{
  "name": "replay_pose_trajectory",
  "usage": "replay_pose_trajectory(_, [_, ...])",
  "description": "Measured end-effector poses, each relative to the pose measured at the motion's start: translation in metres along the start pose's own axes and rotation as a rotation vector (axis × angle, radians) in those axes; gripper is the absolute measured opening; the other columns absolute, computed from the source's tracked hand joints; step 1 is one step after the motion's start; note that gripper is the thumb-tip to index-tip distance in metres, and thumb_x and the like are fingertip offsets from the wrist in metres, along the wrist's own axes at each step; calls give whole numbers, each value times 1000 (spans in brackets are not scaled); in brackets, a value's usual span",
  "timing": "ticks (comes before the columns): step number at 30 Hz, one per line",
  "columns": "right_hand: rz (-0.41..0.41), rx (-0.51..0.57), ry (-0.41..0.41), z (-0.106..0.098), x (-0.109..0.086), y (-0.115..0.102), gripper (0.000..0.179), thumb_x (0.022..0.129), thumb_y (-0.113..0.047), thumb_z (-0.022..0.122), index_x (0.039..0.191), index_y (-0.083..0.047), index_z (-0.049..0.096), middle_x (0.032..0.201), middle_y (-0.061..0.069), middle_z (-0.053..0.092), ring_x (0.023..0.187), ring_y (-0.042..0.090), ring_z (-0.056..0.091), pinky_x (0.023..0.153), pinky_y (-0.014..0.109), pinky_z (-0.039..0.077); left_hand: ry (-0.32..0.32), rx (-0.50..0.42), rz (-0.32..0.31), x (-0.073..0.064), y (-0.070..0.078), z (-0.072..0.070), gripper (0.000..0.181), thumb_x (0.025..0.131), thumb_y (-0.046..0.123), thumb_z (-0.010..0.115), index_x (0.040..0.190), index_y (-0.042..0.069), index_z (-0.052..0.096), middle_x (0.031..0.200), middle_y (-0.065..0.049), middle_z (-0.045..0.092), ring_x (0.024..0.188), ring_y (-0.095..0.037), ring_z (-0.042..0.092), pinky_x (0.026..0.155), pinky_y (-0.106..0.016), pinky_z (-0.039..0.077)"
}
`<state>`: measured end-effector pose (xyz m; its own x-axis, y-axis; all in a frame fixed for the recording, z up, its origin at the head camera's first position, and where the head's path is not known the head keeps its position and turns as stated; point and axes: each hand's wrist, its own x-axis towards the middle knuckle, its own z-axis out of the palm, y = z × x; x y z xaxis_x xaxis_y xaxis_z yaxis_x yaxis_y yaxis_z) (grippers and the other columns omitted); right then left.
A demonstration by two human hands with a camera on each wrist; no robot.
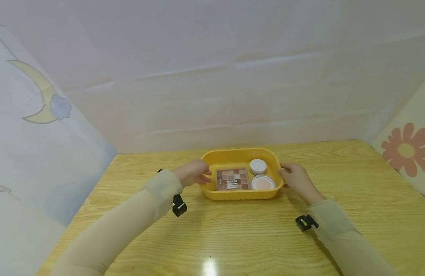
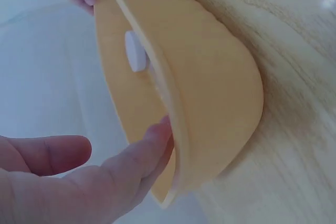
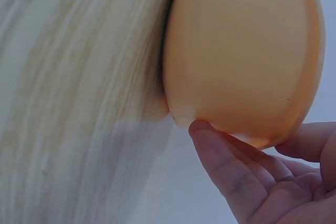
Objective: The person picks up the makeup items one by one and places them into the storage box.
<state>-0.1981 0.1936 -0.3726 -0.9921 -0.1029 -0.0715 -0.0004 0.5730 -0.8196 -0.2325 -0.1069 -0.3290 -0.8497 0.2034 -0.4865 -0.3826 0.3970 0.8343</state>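
Observation:
A yellow plastic basket [image 1: 240, 195] rests on the wooden table. Inside it are an eyeshadow palette [image 1: 232, 179] with a "DARK"-like print, a round white-lidded container [image 1: 258, 166] and a round compact [image 1: 262, 183] with a clear-edged lid. At the basket's left end, my left hand [image 1: 194, 172] reaches over the rim; in the left wrist view its fingers [image 2: 152, 142] touch the inner wall while the thumb stands apart. My right hand [image 1: 297, 180] grips the right end, its thumb at the rim and its fingers [image 3: 226, 161] against the outside wall.
The wooden table [image 1: 212, 230] spreads around the basket, which stands near its far edge. A pale cloth backdrop [image 1: 212, 96] rises behind, with a printed moon [image 1: 43, 92] at left and a flower [image 1: 407, 149] at right. Black wrist cameras [image 1: 179, 206] sit at both cuffs.

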Motion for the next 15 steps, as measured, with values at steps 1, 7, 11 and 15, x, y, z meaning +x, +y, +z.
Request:
replay_pose_trajectory(1, [-2,0,2,0,0,0,45,103,-6,43,136,22,36,126,40,50,96,42,63,69,41,58,10,5,10,-8,4,0,52,99,1,35,147,-14,20,140,-33,40,119,-45,52,102,-47,43])
replay_pose_trajectory(7, [0,-4,6,1,1,1,44,102,-6,44,136,22,36,125,40,51,95,43,64,69,41,58,53,-13,40,-22,6,-7,50,100,-1,41,146,-12,26,146,-30,36,122,-43,49,104,-46,41])
replay_pose_trajectory(11, [3,-6,5,0,1,0,44,102,-6,43,136,22,36,125,40,51,95,42,64,69,41,58,74,-11,77,-27,2,-9,48,101,1,42,145,-11,28,145,-29,37,122,-42,49,104,-45,41])
replay_pose_trajectory(15, [1,-7,4,0,1,1,44,103,-6,43,136,22,35,125,40,50,95,42,64,68,41,58,87,6,128,-35,0,-9,47,102,3,40,145,-12,28,143,-30,40,123,-42,48,104,-45,41])
